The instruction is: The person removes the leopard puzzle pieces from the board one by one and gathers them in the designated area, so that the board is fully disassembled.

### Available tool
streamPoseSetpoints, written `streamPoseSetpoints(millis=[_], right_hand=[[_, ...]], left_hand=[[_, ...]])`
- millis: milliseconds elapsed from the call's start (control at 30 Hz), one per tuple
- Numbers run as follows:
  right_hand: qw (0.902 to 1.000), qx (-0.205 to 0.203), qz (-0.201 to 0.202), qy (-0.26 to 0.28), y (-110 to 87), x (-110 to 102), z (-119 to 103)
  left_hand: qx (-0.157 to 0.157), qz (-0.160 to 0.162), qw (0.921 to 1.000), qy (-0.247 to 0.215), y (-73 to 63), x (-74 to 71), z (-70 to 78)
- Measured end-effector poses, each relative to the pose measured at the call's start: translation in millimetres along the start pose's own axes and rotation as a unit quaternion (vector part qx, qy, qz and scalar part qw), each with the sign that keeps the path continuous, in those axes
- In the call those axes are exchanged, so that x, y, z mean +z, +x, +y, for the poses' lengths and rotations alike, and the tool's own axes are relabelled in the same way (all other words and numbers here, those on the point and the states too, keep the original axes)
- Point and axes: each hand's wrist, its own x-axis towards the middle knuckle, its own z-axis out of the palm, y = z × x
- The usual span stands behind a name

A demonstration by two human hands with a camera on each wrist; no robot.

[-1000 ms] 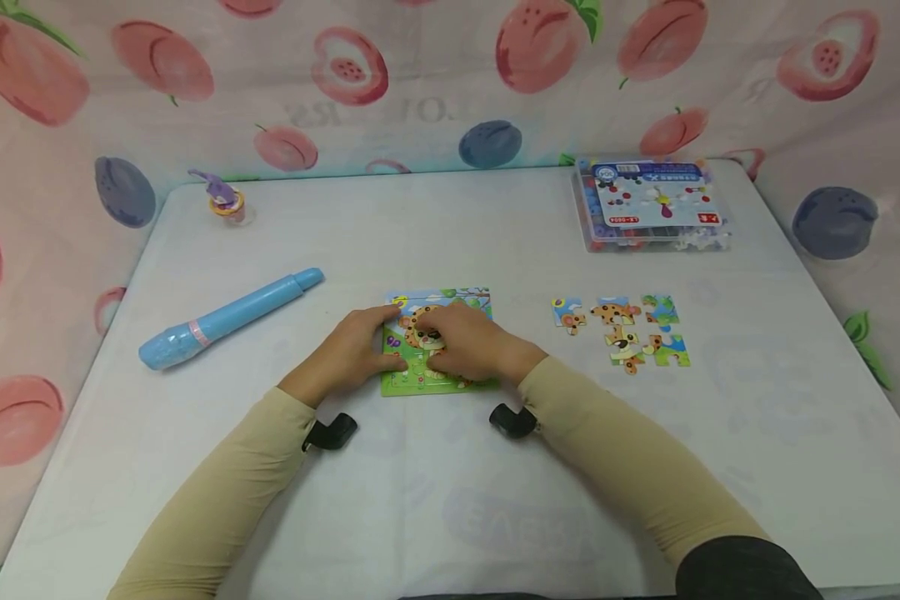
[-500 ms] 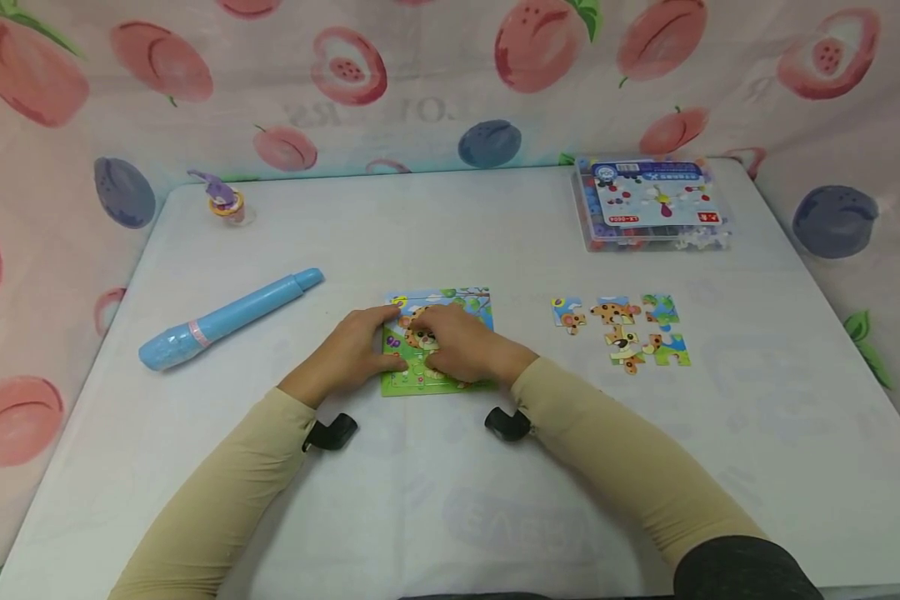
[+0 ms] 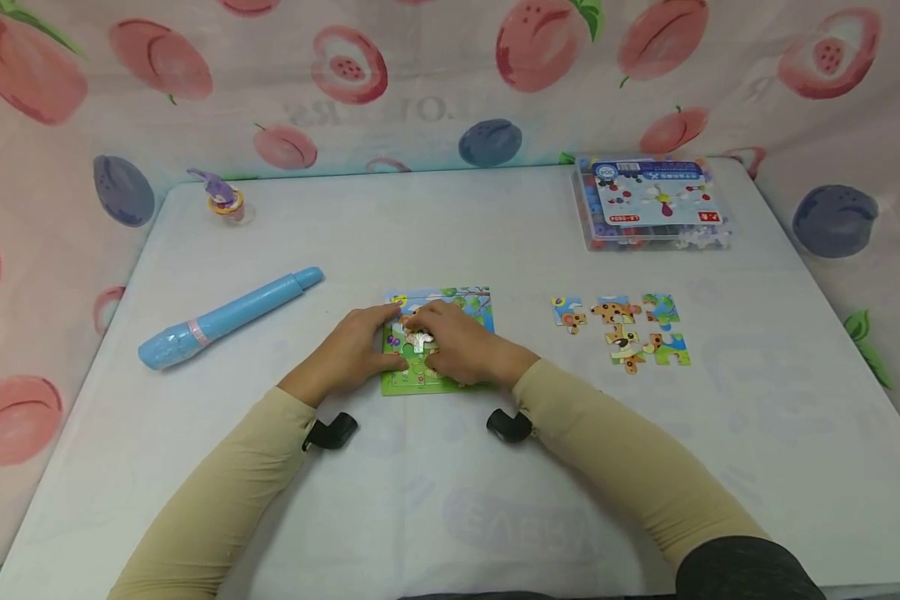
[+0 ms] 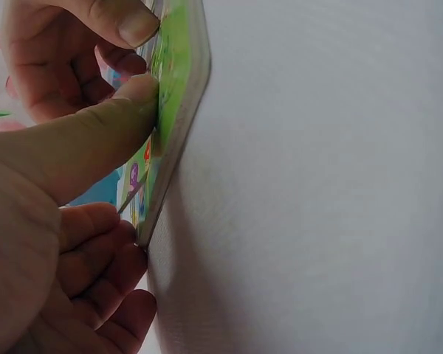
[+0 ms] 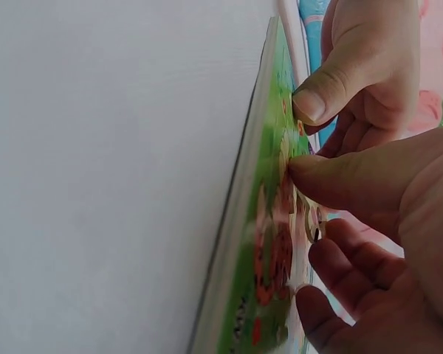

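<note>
A square jigsaw puzzle board (image 3: pixel 405 385) with a cartoon animal and green and blue scenery lies flat on the white table. At its left side my left hand (image 3: pixel 347 348) holds the board, thumb on the picture and fingertips along the edge. My right hand (image 3: pixel 468 342) reaches over the board from the right, thumb and fingers bent down onto the picture. Between them it pinches a puzzle piece (image 5: pixel 314 221), which stands tilted up from the board in the right wrist view. In the head view a pale glare shows by the right fingertips, and the hand hides much of the picture.
Several loose puzzle pieces (image 3: pixel 622 333) lie right of the board. A blue microphone-shaped stick (image 3: pixel 243 317) lies to the left. At the back stand a small purple toy (image 3: pixel 225 198) and a clear box (image 3: pixel 654 204) of colourful parts.
My right hand has shifted slightly left, and its fingers have tilted a piece, so a pale shine now shows near the middle of the board. The left hand stays put.
</note>
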Motion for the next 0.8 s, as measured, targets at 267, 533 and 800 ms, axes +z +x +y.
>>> streamPoseSetpoints(millis=[267,533,800], right_hand=[[0.9995,-0.022,0.006,0.022,-2.1,-0.2,4.9],[0.9987,-0.029,0.034,0.024,-1.9,0.9,5.5],[0.9988,-0.019,0.044,0.009,1.4,4.4,4.7]], left_hand=[[0.0,-0.003,1.0,0.0,0.1,-0.4,0.4],[-0.001,-0.002,1.0,0.002,0.7,-0.2,0.7],[-0.001,-0.003,1.0,0.0,1.2,-0.4,0.3]])
